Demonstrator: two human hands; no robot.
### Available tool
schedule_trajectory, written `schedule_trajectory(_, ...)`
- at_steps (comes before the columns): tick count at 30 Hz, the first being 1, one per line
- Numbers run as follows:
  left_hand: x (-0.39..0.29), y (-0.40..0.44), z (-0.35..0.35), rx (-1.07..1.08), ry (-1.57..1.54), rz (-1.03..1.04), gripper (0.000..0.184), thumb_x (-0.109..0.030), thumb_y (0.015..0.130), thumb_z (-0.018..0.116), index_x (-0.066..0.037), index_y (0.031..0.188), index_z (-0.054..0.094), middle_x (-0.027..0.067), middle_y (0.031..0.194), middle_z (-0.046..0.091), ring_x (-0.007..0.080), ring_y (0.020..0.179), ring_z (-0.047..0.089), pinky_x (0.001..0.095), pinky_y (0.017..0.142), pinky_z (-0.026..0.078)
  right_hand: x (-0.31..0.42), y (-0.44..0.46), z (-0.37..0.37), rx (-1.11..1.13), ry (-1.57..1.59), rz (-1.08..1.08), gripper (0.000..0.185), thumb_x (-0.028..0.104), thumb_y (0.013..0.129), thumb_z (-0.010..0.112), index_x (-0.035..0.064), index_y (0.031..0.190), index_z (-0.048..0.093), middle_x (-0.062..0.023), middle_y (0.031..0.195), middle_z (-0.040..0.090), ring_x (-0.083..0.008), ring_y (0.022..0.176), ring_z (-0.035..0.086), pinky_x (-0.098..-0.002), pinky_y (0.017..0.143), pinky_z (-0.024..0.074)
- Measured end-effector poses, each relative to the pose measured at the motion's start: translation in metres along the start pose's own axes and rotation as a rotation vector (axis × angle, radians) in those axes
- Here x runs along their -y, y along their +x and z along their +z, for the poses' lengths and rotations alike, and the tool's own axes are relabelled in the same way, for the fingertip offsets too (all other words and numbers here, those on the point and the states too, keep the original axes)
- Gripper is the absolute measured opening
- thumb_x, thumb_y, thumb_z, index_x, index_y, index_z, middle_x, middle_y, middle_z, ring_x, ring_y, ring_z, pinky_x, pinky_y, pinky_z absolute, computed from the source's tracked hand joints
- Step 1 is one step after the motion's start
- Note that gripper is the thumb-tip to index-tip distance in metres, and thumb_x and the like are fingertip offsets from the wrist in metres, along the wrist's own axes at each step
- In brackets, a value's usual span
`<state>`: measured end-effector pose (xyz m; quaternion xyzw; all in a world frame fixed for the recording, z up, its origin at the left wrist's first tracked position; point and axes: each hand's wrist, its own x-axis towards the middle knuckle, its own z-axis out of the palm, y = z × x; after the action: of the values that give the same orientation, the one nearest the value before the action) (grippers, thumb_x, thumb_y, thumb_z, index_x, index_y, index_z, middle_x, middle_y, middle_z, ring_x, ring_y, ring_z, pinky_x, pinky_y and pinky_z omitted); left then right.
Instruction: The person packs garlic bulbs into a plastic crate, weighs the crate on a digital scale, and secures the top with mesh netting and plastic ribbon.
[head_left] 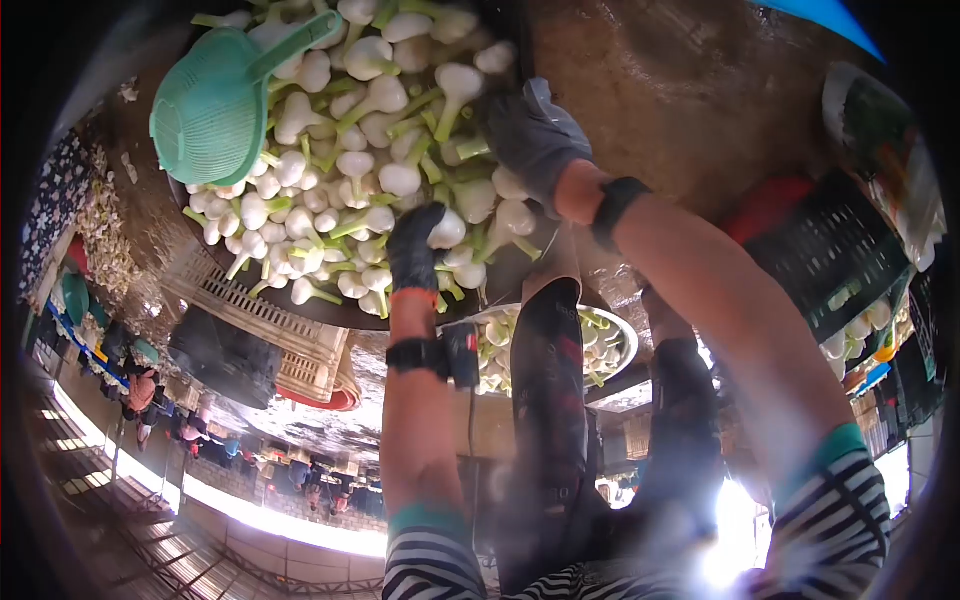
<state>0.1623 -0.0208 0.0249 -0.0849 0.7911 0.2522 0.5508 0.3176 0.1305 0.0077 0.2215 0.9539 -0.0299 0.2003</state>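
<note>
My left hand (412, 250), in a dark glove with an orange cuff, has its fingers curled against a white bulb (447, 229) over a large heap of white bulbs with cut green stems (355, 165). At the heap's right edge is my right hand (535, 140), in a grey glove. Its fingers are bent down toward the bulbs, and whatever they hold is hidden. The heap lies in a wide dark container (345, 318). On its upper left part rests a green plastic strainer with a handle (212, 110).
Below the heap, a round metal basin (628, 345) of bulbs stands by my legs. A beige crate (255, 315) and a black crate (225, 355) are at the lower left. Another black crate (830, 250) stands at the right. People appear small in the far left background.
</note>
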Motion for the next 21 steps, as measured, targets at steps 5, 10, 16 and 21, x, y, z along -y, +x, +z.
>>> schedule_trajectory(5, -0.03, -0.08, -0.004, 0.189, 0.142, 0.34, 0.056, -0.028, 0.07, 0.073, -0.003, 0.116, 0.053, 0.0082, 0.094, 0.062, 0.021, 0.085, 0.061, 0.037, 0.076, 0.053, -0.045, -0.03, -0.067, 0.418, 0.971, 0.056, 0.036, 0.033, 0.069, 0.067, 0.0048, 0.09, 0.061, -0.0135, 0.094, 0.059, -0.0291, 0.093, 0.056, -0.0415, 0.082, 0.0404)
schedule_trajectory(10, -0.04, -0.126, 0.05, 0.412, 0.147, 0.519, 0.059, -0.026, 0.08, 0.054, -0.002, 0.132, 0.036, 0.0153, 0.121, 0.048, 0.0313, 0.108, 0.049, 0.0492, 0.092, 0.041, -0.041, -0.116, -0.057, -0.124, 2.476, 0.148, 0.036, 0.026, 0.088, 0.056, -0.0002, 0.112, 0.057, -0.008, 0.102, 0.064, -0.0163, 0.093, 0.061, -0.0286, 0.082, 0.0483)
schedule_trajectory(16, -0.047, -0.193, 0.125, 0.63, 0.06, 0.471, 0.071, -0.012, 0.076, 0.059, 0.0, 0.139, 0.027, 0.015, 0.132, 0.043, 0.0265, 0.117, 0.047, 0.0387, 0.096, 0.042, -0.083, -0.224, -0.079, -0.264, 3.229, 0.215, 0.035, 0.011, 0.088, 0.054, 0.0019, 0.122, 0.051, -0.0081, 0.107, 0.062, -0.0158, 0.101, 0.058, -0.0303, 0.085, 0.049)
schedule_trajectory(21, -0.04, -0.256, 0.208, 0.729, 0.294, 0.602, 0.076, -0.016, 0.071, 0.071, 0.004, 0.134, 0.034, 0.0111, 0.119, 0.05, 0.017, 0.105, 0.05, 0.0307, 0.088, 0.044, -0.093, -0.33, -0.082, -0.621, 1.912, 0.567, 0.033, 0.024, 0.088, 0.052, 0.001, 0.11, 0.058, -0.012, 0.092, 0.064, -0.0236, 0.085, 0.062, -0.0325, 0.072, 0.0486)
